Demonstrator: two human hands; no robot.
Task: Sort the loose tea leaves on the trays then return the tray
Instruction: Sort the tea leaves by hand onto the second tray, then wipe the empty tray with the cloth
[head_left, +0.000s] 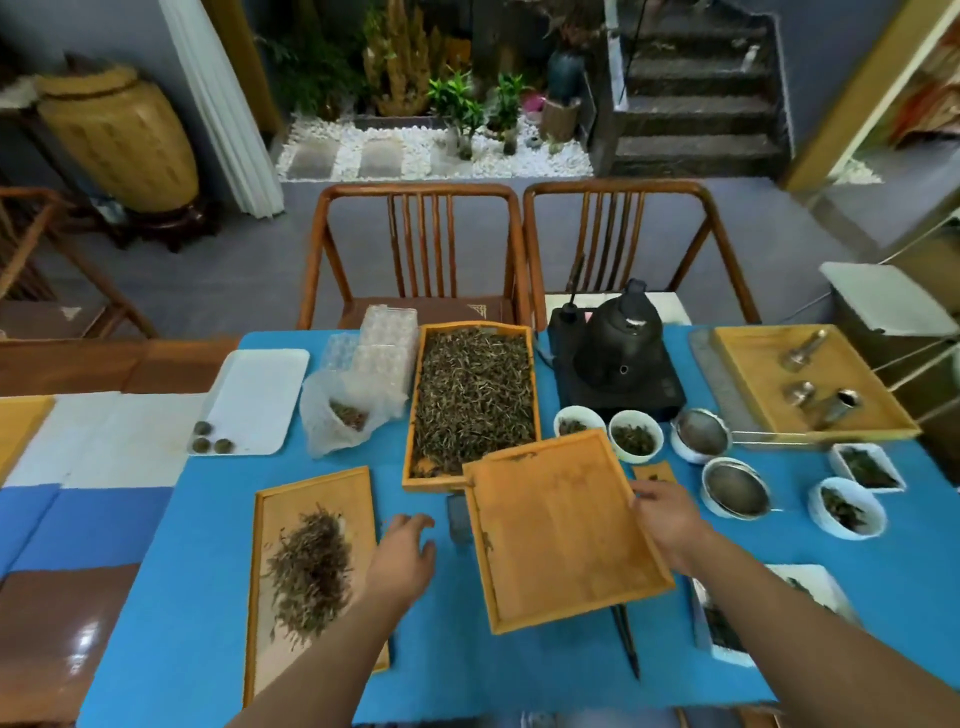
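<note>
Head view: right hand (667, 525) grips the right rim of the nearly empty tray (561, 530), its far corner overlapping the full tray (470, 400); left hand (402, 558) hovers relaxed, holding nothing, beside the pile tray (311, 566) on the table (182, 649). I judge the tray light and stiff, best held by opposite rims and kept level; loose leaves (310, 569) would spill easily.

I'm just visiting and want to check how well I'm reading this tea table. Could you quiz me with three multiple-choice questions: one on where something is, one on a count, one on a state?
1. Where is the black kettle?
A. beyond the white cups
B. on the left tray
C. on a chair

2. How many tea balls lie on the white tray?
A. one
B. three
C. six

3. The tray held by the right hand is:
A. heaped
B. nearly empty
C. covered

Answers: 1 A, it stands behind the cups; 2 B, three sit at its corner; 3 B, only specks remain.
</note>
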